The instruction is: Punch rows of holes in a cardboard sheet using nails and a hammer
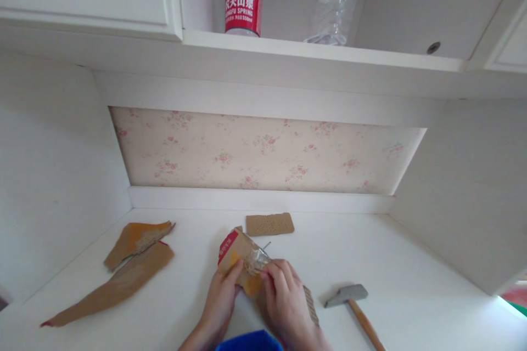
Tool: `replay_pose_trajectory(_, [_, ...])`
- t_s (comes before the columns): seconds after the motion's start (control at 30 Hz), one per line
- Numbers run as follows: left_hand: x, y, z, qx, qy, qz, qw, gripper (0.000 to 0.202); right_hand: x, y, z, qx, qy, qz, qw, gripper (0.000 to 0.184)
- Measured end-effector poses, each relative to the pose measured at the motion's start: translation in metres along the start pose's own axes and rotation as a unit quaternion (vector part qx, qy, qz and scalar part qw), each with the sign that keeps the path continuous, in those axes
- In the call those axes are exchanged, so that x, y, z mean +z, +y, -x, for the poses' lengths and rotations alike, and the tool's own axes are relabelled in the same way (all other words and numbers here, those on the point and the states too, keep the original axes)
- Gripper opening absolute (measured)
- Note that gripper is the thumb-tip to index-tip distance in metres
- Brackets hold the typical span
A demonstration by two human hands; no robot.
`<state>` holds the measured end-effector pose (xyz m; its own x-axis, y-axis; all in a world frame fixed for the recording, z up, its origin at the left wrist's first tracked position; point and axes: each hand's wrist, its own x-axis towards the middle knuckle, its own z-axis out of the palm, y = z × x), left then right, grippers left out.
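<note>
My left hand (220, 296) is closed round a piece of brown cardboard (235, 249) with a red printed strip and orange tape, its thumb on top. Against the cardboard lies a crinkled clear plastic piece (258, 259), with small dark holes or marks beside it. My right hand (286, 296) pinches at the edge of this plastic; its fingertips partly hide what they grip. A thin nail-like metal piece (267, 245) sticks out above the plastic. Beneath my right hand, a corrugated cardboard scrap (310, 306) shows partly.
A hammer (349, 296) with a wooden handle lies at right. Behind my hands is a cardboard rectangle (270, 224) with punched holes. Torn cardboard (119, 285) lies at left. On the shelf overhead stand a labelled bottle (244, 0) and a clear plastic bottle (335, 5).
</note>
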<state>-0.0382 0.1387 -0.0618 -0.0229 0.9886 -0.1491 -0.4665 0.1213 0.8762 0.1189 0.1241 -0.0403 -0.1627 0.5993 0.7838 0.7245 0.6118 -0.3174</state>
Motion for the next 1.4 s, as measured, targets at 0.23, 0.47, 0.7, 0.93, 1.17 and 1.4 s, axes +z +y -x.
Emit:
replay_pose_trajectory(0.23, [0.009,0.010,0.006,-0.029,0.015,0.092,0.995,0.042,0.001,0.043,-0.002,0.344,0.032,-0.115,0.931,0.028])
replay_pose_trajectory(0.47, [0.008,0.007,0.007,-0.038,0.021,0.084,0.996,0.041,-0.003,0.055,-0.001,0.316,-0.025,-0.047,0.947,0.023])
replay_pose_trajectory(0.7, [0.003,0.000,0.002,-0.018,0.025,0.050,0.998,0.048,0.006,0.063,0.010,0.223,-0.051,0.008,0.973,0.021])
replay_pose_trajectory(0.93, [0.001,-0.003,0.000,-0.020,0.021,0.053,0.998,0.053,0.004,0.061,0.008,0.197,-0.036,0.049,0.979,0.023])
replay_pose_trajectory(1.17, [0.003,0.000,0.002,-0.016,0.004,0.012,1.000,0.055,-0.003,0.014,-0.006,0.043,-0.100,0.089,0.990,0.021])
replay_pose_trajectory(1.4, [0.008,0.009,0.007,-0.030,-0.019,-0.068,0.997,0.057,0.005,0.002,-0.005,0.021,-0.150,0.041,0.988,0.022])
